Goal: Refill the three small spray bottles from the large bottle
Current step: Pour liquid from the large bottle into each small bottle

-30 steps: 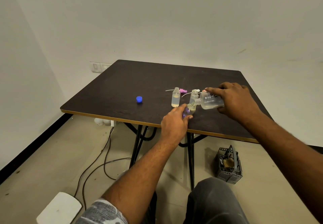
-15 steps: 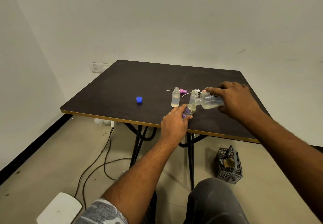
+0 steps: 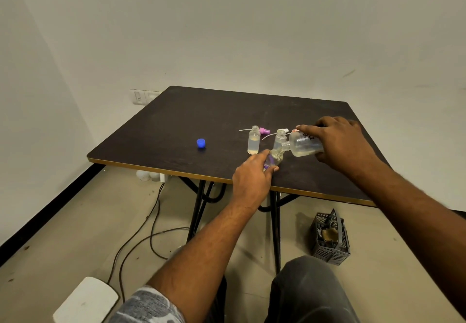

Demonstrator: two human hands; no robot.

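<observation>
My right hand (image 3: 339, 142) grips the large clear bottle (image 3: 303, 144), tipped on its side with its mouth pointing left and down onto a small spray bottle (image 3: 273, 159). My left hand (image 3: 253, 180) holds that small bottle near the table's front edge. A second small bottle (image 3: 280, 139) stands open just behind it. A third small bottle (image 3: 254, 140), open and partly filled with pale liquid, stands further left. A pink spray head (image 3: 264, 130) with its tube lies behind the bottles, and another whitish spray head (image 3: 284, 130) lies beside it.
A blue cap (image 3: 201, 143) lies alone on the dark table (image 3: 176, 120), left of the bottles. Below the table are black cables (image 3: 141, 229), a dark plastic basket (image 3: 330, 238) on the floor at right, and a white object (image 3: 85, 301) at bottom left.
</observation>
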